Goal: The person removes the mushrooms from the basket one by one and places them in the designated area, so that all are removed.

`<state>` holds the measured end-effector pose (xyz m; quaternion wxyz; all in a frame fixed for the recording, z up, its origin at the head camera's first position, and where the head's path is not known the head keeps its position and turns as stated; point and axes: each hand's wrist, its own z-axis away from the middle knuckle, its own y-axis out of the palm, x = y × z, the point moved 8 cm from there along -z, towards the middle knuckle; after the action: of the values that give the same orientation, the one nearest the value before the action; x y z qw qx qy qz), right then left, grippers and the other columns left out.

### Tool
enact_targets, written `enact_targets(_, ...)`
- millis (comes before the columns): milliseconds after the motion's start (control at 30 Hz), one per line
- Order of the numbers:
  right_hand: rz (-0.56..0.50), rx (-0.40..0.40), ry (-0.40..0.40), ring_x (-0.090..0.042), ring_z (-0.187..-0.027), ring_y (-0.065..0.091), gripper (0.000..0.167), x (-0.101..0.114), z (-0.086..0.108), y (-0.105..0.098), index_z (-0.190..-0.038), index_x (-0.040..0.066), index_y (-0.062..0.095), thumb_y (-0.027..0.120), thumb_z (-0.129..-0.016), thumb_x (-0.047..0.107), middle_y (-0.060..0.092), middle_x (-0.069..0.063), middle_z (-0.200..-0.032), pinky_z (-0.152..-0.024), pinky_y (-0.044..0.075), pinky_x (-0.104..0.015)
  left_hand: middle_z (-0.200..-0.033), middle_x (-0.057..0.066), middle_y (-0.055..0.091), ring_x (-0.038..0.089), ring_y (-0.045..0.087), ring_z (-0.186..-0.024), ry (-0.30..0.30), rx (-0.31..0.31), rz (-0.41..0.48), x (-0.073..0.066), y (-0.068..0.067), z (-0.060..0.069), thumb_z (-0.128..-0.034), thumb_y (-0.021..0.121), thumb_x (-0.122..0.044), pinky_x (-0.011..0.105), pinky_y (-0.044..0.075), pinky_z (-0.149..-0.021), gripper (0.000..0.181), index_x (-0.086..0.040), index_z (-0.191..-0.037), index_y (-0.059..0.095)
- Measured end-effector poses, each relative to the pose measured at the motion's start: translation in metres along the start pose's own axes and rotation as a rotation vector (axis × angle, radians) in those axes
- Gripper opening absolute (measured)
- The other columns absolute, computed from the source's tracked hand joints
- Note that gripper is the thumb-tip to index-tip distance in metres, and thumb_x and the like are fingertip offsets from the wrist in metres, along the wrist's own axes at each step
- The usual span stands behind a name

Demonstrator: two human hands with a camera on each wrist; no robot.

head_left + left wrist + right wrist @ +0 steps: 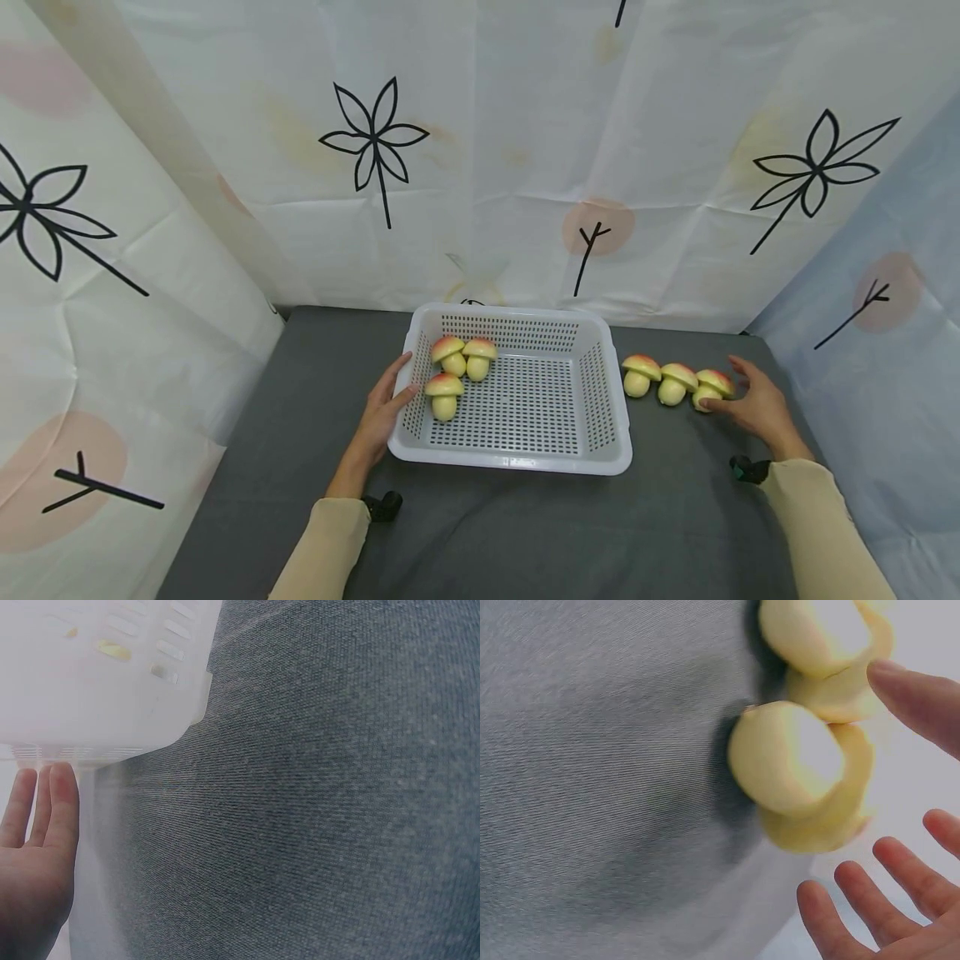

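A white plastic basket (510,463) with slotted walls stands on the table. Inside it, toward its left end, are three toy mushrooms (445,396) with red-and-yellow caps and pale stems. My left hand (378,417) is at the basket's left wall, its fingers extended against it in the left wrist view. Right of the basket, three more mushrooms (677,383) stand in a row. Around the rightmost mushroom (784,761) my right hand (757,407) is spread, thumb on the near side and fingers beyond; in the right wrist view a gap shows between the fingers and it.
A dark grey cloth (570,533) covers the table. White printed fabric (487,167) hangs behind it, with more fabric walls at the left (112,350) and right (900,400). Each wrist wears a dark strap-on device.
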<state>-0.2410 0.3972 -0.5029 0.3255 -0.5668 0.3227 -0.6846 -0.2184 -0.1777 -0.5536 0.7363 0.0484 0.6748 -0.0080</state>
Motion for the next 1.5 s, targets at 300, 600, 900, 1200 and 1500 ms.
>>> enact_targets(300,0.002,-0.036,-0.059,-0.062,-0.132,0.029,0.102,0.019,0.003,-0.011,-0.158,-0.006,0.015,0.080,-0.090,0.032,0.023,-0.040,-0.154,-0.094,0.034,-0.073,-0.166,0.003,0.025,0.034,0.042,-0.139,-0.002,0.002,0.003,0.001,0.000,0.000,-0.1045,0.060,-0.021,0.061,0.043,-0.100,0.062,-0.026,-0.160,0.032)
enact_targets(600,0.028,-0.071,-0.117,-0.062,-0.129,0.034,0.098,0.048,0.010,-0.018,-0.159,-0.003,0.020,0.079,-0.090,0.034,0.028,-0.041,-0.150,-0.091,0.036,-0.073,-0.166,0.003,0.025,0.032,0.039,-0.141,0.004,0.005,0.002,0.001,0.000,0.000,-0.1042,0.060,-0.022,0.061,0.042,-0.102,0.063,-0.025,-0.160,0.032)
enact_targets(900,0.021,-0.095,-0.214,-0.061,-0.127,0.036,0.094,0.085,0.017,-0.019,-0.157,-0.004,0.025,0.079,-0.090,0.033,0.034,-0.042,-0.146,-0.092,0.034,-0.073,-0.165,0.005,0.027,0.034,0.041,-0.139,0.008,0.010,0.015,0.000,0.001,0.000,-0.1044,0.059,-0.020,0.062,0.042,-0.100,0.063,-0.025,-0.161,0.032)
enact_targets(1200,-0.012,-0.102,-0.310,-0.057,-0.127,0.039,0.093,0.116,0.020,-0.013,-0.156,-0.004,0.031,0.084,-0.086,0.024,0.038,-0.038,-0.145,-0.091,0.039,-0.068,-0.165,0.005,0.027,0.035,0.042,-0.139,0.005,0.008,0.008,0.001,0.000,0.000,-0.1045,0.059,-0.020,0.061,0.043,-0.100,0.063,-0.024,-0.161,0.032)
enact_targets(1500,-0.047,-0.063,-0.365,-0.055,-0.131,0.039,0.093,0.145,0.020,0.002,-0.156,-0.002,0.032,0.085,-0.085,0.022,0.038,-0.035,-0.148,-0.097,0.039,-0.067,-0.165,0.006,0.028,0.036,0.042,-0.139,0.001,0.006,0.018,0.000,0.000,0.000,-0.1046,0.059,-0.019,0.062,0.043,-0.100,0.062,-0.024,-0.160,0.032)
